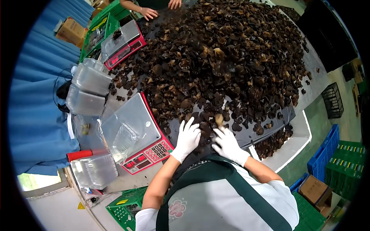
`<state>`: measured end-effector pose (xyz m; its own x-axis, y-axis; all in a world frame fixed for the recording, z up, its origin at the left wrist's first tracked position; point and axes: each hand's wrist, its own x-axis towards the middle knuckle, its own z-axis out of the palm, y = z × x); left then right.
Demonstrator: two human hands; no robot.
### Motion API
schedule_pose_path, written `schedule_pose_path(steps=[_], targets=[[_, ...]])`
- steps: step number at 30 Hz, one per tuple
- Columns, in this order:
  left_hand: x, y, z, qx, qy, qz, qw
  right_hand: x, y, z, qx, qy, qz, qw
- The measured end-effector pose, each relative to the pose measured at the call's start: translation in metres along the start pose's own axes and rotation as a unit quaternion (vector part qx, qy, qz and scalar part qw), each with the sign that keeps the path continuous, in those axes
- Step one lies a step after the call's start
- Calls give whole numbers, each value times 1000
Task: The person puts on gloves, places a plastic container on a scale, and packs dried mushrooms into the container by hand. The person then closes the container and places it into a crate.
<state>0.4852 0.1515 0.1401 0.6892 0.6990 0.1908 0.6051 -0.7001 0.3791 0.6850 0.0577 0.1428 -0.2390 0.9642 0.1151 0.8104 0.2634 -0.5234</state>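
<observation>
A big heap of dark brown wood ear mushrooms [216, 69] covers the table in front of me. My left hand [187, 139], in a white glove, lies at the heap's near edge with its fingers apart. Opposite it, my right hand [227, 144], also gloved, has its fingers stretched toward the same few mushrooms [206, 129] between the two hands. Neither hand visibly holds a piece; whether the fingertips touch the mushrooms is hard to tell. Left of my left hand stands a red scale [133, 125] with a clear plastic container [124, 138] on its pan.
Stacks of clear containers [88, 86] and more clear trays [94, 171] stand at the left. A second red scale [123, 44] sits farther back, near another person's hand [148, 13]. A white bin [291, 150] with mushrooms is at the right, beyond it green crates [345, 165].
</observation>
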Motion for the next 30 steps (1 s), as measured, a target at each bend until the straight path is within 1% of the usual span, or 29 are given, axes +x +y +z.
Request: schedule_pose_path(steps=[1,3,4,5,6,7,9,11,12,14,15,16,17,18,21,23,25,26,27,29,30], targets=[[-9,2,-6,4,-8,0,1000,-6,-5,-4,-4,-3,-21,1000],[-19,3,-14,10,-19,-4,1000,-11,-1,-9,52,-22,1,998],[-20,4,-18,4,3,-14,1000,-9,0,-18,61,-17,8,998],[-20,4,-21,-2,25,-24,999,-3,5,-29,101,-44,34,993],[-15,3,-22,-3,64,-29,998,4,6,-39,110,-9,60,992],[-8,2,-24,-1,75,-41,996,13,10,-48,118,26,86,989],[16,5,-28,-3,93,-62,994,35,24,-56,56,131,62,988],[37,3,-25,-9,46,-64,997,56,44,-48,-28,190,82,978],[47,4,-21,1,18,-64,998,62,51,-44,-59,178,102,977],[57,5,-8,11,-27,-49,998,69,52,-32,-82,109,143,980],[57,4,-1,24,-67,-48,996,71,45,-25,-88,74,162,980],[55,4,0,40,-100,-46,993,66,37,-16,-112,17,158,981],[50,3,4,55,-135,-45,988,59,27,-10,-107,16,115,987],[40,-5,14,38,-90,-23,995,49,18,-5,-84,15,82,993],[9,-1,1,9,-83,-23,996,19,-7,-3,-39,0,12,999],[-13,7,-12,-28,-56,-14,998,2,-15,-9,-31,-1,-34,999],[-31,13,-18,-30,-65,-8,997,-10,-8,-7,32,-40,-38,998],[-39,15,-19,-26,-66,-5,997,-15,-4,-8,30,-55,-47,997],[-45,16,-20,-21,-58,2,998,-19,0,-11,54,-108,-28,992],[-53,17,-22,-37,-43,2,998,-22,3,-23,49,-116,-41,991],[-54,16,-23,-43,-38,-9,998,-22,7,-30,64,-128,-32,989]])
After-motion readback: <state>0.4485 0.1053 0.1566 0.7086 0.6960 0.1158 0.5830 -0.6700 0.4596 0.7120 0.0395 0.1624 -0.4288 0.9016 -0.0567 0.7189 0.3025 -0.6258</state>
